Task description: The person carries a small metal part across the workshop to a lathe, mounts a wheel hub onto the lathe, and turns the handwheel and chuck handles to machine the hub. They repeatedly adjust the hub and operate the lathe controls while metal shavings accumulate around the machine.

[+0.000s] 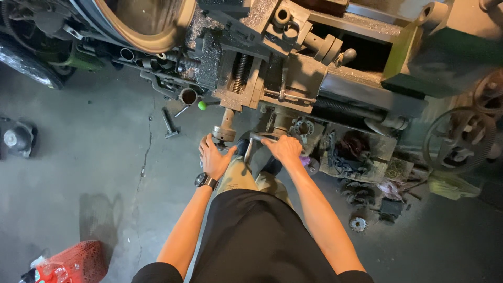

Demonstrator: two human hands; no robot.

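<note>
The left hand (pixel 214 157) is cupped around the lower end of a round crank handle (pixel 225 129) that sticks down from the front of the lathe (pixel 293 78); the fingers curl onto it, and a dark watch (pixel 205 181) sits on the wrist. The right hand (pixel 284 149) is closed over a grey lever (pixel 260 137) just beside that handle, under the carriage. Both arms reach forward over a black shirt and tan trousers.

Directly above the hands, the carriage carries a threaded screw (pixel 240 72), a tool post and a ball-ended lever (pixel 347 55), all dusted with grey chips. A green knob (pixel 202 105) on a thin rod pokes out left of the crank handle, near an open pipe end (pixel 188 96). At the top left the large round chuck (pixel 152 23) fills the corner.

On the cracked concrete floor (pixel 94 157), a short metal bar (pixel 168 123) lies left of the hands. Right of the hands, at the lathe's foot, lies a heap of dark scrap (pixel 361 162) with chain and small parts, and further right a spoked gear wheel (pixel 458 139) leans beside the green machine body (pixel 450 57). A red mesh basket (pixel 73 262) sits at the bottom left, with a red packet tucked beside it. A dark round part (pixel 15 137) lies at the left edge.
</note>
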